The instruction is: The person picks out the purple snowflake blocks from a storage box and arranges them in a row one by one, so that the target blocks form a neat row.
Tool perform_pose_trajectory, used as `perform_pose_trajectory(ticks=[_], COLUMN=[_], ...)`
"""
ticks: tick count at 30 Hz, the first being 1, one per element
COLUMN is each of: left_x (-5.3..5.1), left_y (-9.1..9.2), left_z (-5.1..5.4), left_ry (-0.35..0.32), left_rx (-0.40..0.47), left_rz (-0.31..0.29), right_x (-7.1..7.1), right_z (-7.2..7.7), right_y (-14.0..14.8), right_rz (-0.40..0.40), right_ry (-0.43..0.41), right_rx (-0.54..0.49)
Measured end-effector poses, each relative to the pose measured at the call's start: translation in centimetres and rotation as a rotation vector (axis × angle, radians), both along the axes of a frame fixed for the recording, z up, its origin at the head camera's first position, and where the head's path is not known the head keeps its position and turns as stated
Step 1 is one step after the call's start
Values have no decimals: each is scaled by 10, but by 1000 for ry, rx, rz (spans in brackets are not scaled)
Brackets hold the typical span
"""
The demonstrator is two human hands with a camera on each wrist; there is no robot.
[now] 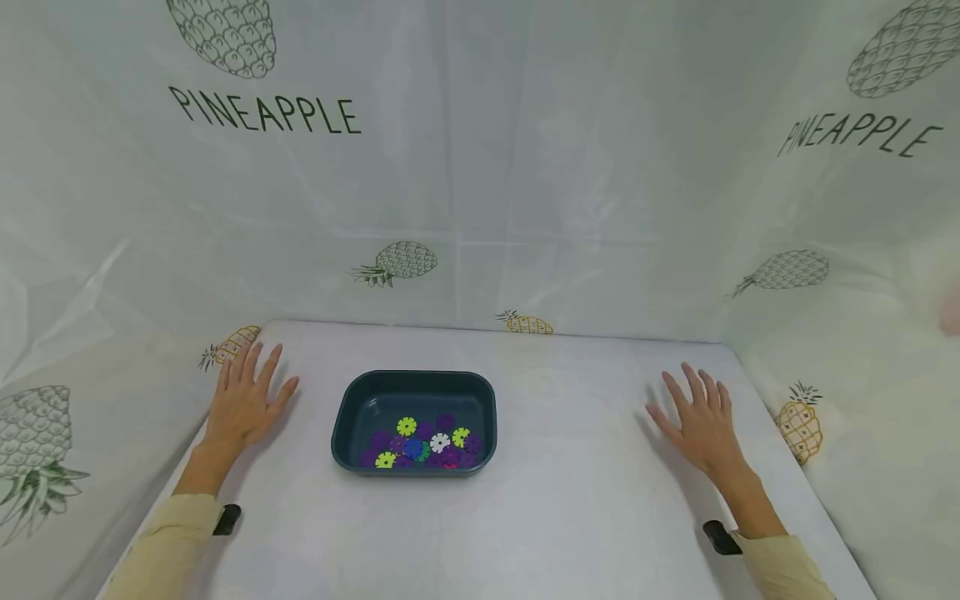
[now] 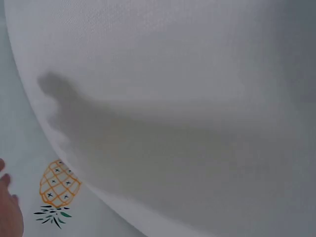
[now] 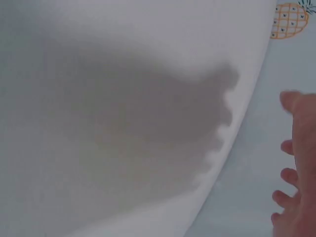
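A dark teal tray [image 1: 412, 381] stands on the white table left of its middle. Inside, near its front side, lie several small notched flower-shaped discs [image 1: 439, 442] in purple, yellow-green, white, blue and green. To the left of the tray is my left hand [image 1: 242, 408], palm down with fingers spread and nothing held. Far to the tray's right, my right hand [image 1: 703, 429] is also spread and holds nothing. Both wrist views show mainly tabletop and a hand's shadow; part of the left hand [image 2: 9, 210] and the right hand's fingers [image 3: 289, 175] show at the frame edges.
The white tabletop [image 1: 570, 500] runs between the hands. A whitish sheet printed with pineapples [image 1: 525, 167] hangs behind and along both sides. Each wrist bears a dark strapped device [image 1: 722, 537] near the sleeve cuff.
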State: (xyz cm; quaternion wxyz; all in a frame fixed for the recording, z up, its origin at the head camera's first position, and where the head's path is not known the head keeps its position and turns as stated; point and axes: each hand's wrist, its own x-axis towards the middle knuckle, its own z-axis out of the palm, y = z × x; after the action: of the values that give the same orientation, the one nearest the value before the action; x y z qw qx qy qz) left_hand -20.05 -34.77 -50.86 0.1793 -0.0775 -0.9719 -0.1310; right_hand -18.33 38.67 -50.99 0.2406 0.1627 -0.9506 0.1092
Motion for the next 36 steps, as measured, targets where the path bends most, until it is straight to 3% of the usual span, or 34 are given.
perform_pose_trajectory(ticks=[4,6,7,12,16,27,36], left_x=[1,1,1,4,5,16,28], left_y=[5,10,13,28,37,69,88], left_z=[0,0,1,10,15,26,22], left_ry=[165,239,242,125,34,-40,-85], left_rx=[92,144,171,326,411,572,623], left_rz=[16,25,36,89,91,25,21], right_x=[-8,-10,-10,-9,-8,-14,-12], right_z=[0,3,5,17,25,38,46], right_y=[-5,-11,-14,-33,-47,-84,-120], right_rz=[112,145,152,153,162,219,243], right_ry=[202,252,255,210,186,138,76], right_rx=[-56,-85,-100,-151,-174,-221,-253])
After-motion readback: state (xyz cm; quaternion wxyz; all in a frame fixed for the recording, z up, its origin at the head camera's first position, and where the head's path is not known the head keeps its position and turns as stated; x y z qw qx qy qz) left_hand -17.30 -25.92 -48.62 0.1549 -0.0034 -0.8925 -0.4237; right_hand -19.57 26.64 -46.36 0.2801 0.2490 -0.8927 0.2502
